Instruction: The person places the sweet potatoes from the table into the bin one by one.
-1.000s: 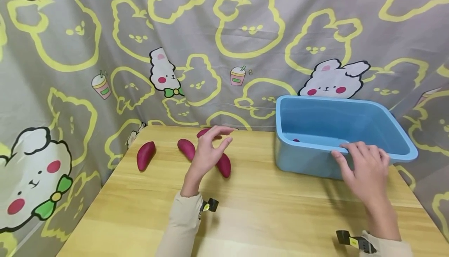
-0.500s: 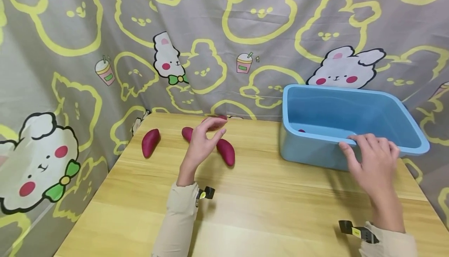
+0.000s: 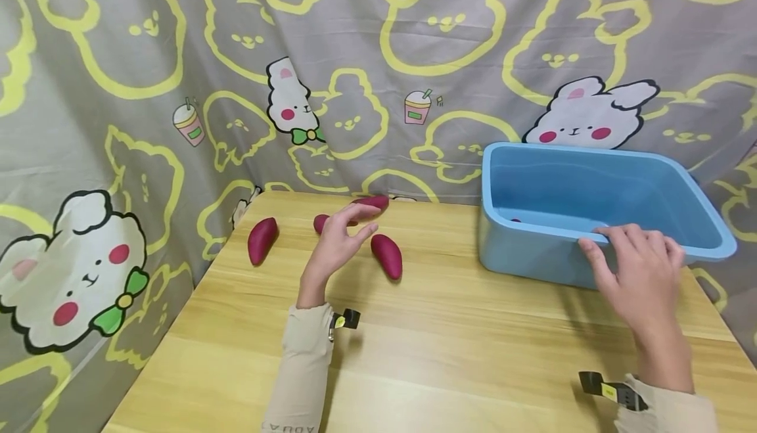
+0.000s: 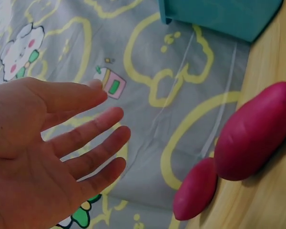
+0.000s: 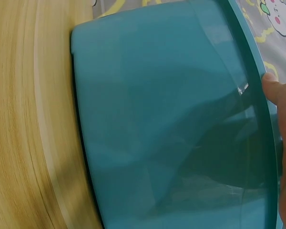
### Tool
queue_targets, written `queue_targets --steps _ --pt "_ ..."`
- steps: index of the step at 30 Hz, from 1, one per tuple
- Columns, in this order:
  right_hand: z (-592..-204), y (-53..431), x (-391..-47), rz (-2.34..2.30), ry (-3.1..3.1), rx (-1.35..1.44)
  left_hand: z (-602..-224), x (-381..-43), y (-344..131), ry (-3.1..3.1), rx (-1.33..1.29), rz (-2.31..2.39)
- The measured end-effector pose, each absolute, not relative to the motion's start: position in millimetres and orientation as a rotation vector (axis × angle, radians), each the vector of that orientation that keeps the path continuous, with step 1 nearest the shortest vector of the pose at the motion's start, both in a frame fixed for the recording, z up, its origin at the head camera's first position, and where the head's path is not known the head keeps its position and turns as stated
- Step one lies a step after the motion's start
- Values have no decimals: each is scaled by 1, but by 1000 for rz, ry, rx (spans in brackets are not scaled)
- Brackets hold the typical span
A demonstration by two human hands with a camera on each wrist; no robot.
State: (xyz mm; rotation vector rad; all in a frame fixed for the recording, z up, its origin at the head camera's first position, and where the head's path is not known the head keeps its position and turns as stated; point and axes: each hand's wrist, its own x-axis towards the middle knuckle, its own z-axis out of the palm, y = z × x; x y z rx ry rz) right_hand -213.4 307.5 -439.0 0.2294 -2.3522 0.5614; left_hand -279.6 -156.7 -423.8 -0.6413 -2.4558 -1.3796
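Note:
My left hand point(image 3: 334, 246) hovers over the table among several purple-red sweet potatoes, fingers spread and nothing in them. One sweet potato point(image 3: 387, 257) lies just right of it, another point(image 3: 372, 203) behind its fingertips. A third point(image 3: 321, 223) is partly hidden by the hand, and one more point(image 3: 262, 241) lies farther left. In the left wrist view, the palm point(image 4: 33, 176) faces the camera, apart from the nearest sweet potato point(image 4: 255, 131). My right hand point(image 3: 641, 275) grips the near rim of a blue plastic bin point(image 3: 526, 249), fingers over the edge and thumb outside.
The bin stands at the back right of the wooden table point(image 3: 426, 354); a small dark red bit point(image 3: 516, 221) shows inside it. A grey patterned curtain point(image 3: 349, 39) hangs behind the table and along its left side.
My left hand has drawn slightly left and back from the sweet potatoes, uncovering more of the right one. The head view has shifted. My right hand stays on the bin's rim.

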Motion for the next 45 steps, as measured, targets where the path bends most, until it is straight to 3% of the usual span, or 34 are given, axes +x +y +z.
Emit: queue_targets --steps 16,45 --pt "-421 310 -220 550 -2368 219 -430 -296 -155 -2653 -743 -1287" --pt "-438 308 -212 563 -2370 224 -461 -285 -146 -2936 -799 -1088"
